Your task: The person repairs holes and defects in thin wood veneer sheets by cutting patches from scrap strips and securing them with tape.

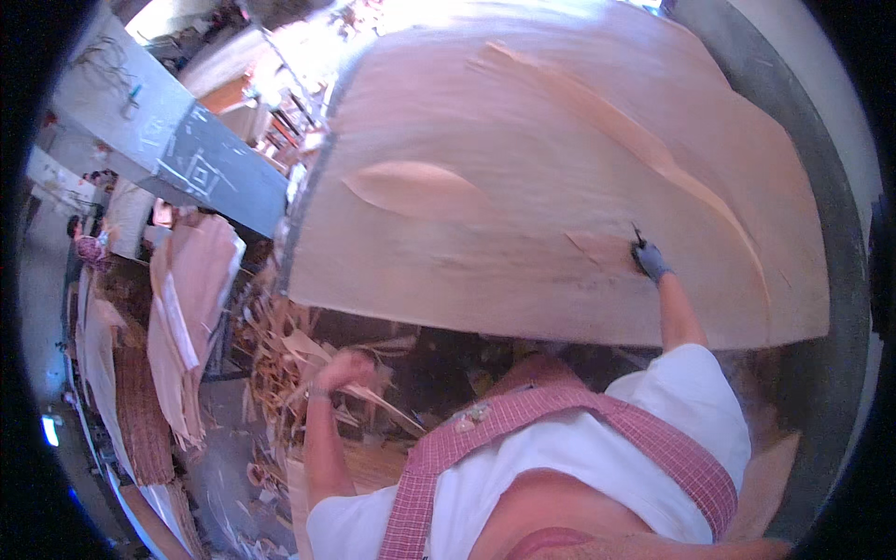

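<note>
A broad sheet of thin pale wood, like veneer [420, 271], spreads out in front of me. It has a raised bulge on its left part and a long curved ridge on the right. My right hand [652, 261], in a grey-blue glove, reaches onto the sheet and grips a slim dark pointed tool [637, 230], too small to tell its kind. Left of it, a thin split or sliver [583, 248] marks the wood. My left hand [347, 371], bare and blurred by motion, hangs beyond the near edge, beside narrow wood strips [303, 347]; its fingers are smeared.
A heap of wood scraps [271, 373] lies on the floor at left. Farther left lean pinkish veneer sheets [191, 317]. A grey pillar [210, 168] with chalk-like marks rises at the upper left. A dark grey border [845, 252] curves along the right side.
</note>
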Motion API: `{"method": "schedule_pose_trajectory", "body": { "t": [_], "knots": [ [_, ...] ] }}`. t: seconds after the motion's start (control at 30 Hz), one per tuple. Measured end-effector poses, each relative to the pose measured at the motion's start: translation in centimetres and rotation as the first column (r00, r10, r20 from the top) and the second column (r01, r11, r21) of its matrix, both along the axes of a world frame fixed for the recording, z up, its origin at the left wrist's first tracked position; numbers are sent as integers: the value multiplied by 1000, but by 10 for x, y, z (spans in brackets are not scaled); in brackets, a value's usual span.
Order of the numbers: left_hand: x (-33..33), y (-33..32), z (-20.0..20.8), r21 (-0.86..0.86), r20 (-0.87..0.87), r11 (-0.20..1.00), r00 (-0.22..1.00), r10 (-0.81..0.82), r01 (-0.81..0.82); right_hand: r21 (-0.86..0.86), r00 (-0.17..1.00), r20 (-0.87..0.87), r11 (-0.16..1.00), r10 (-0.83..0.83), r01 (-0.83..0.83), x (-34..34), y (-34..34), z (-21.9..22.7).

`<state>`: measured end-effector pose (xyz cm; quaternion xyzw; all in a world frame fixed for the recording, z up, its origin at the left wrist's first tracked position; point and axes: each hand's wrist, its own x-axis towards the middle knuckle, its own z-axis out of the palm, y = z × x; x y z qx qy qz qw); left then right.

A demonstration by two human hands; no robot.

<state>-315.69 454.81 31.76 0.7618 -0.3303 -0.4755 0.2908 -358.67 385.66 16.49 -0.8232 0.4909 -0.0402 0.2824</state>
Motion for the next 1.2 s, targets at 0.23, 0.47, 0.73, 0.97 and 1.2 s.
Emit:
{"method": "schedule_pose_trajectory", "body": {
  "t": [0.23, 0.47, 0.73, 0.97, 1.2],
  "knots": [
    [195, -241, 193, -845, 293, 533, 800, 524, -40, 144, 984, 48, 976, -172, 163, 56, -8, 79],
    [207, -320, 270, -925, -71, 260, 800, 596, -276, -211, 587, 760, 960, 279, -183, 302, 100, 262],
    [144, -249, 154, -824, 492, 549, 656, 572, 140, -810, 137, 577, 544, 805, 217, 524, 306, 594],
    [232, -169, 123, -712, 573, 476, 819, -30, 516, -447, -152, 893, 874, 423, -192, 564, 394, 563],
    [224, -160, 315, -941, -158, 336, 831, -533, 37, 51, 373, 924, 941, 83, -336, 511, 496, 460]
  ]
}}
